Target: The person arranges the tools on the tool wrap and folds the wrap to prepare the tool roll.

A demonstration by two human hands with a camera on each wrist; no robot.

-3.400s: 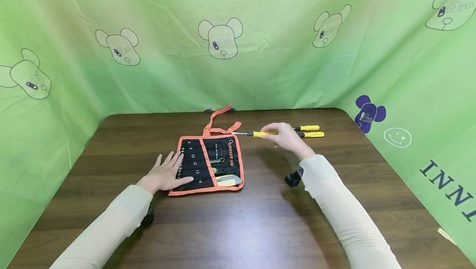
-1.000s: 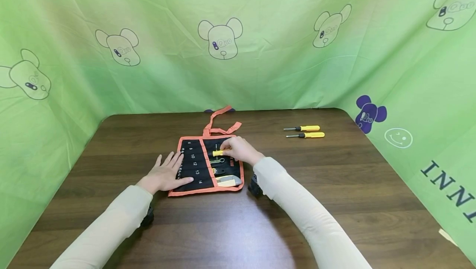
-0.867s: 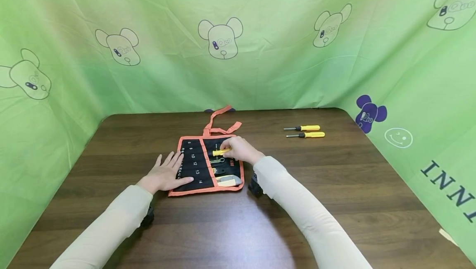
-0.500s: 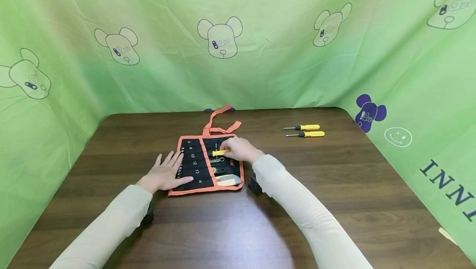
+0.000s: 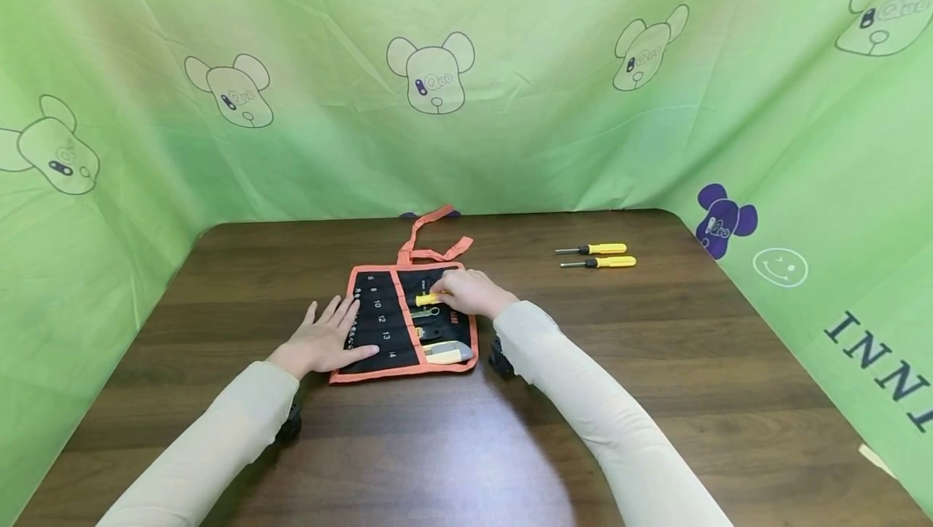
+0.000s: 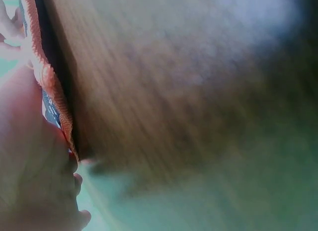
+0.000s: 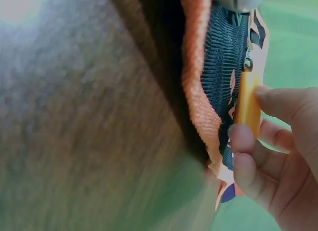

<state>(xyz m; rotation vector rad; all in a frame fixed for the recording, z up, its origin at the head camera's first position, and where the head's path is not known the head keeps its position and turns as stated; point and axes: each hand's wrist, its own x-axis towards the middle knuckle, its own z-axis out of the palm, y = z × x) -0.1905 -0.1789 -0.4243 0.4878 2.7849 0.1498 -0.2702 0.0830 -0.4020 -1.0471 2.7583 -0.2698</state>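
Note:
A black tool pouch with orange trim lies unrolled on the wooden table. My left hand rests on its left part, fingers spread. My right hand pinches the yellow handle of a screwdriver over the pouch's right part; its shaft is hidden, apparently inside a pocket. In the right wrist view, thumb and fingers hold that handle close to the pouch fabric. Below it in the pouch sit a wrench, a small black-and-yellow item and a utility knife.
Two more yellow-handled screwdrivers, a back one and a front one, lie side by side at the table's back right. Orange tie straps stretch behind the pouch. A green printed cloth hangs behind and beside the table.
Since the oldest frame, my right hand has carried the screwdriver left from the back right to the pouch, its shaft going out of sight. During the last second, almost nothing moves.

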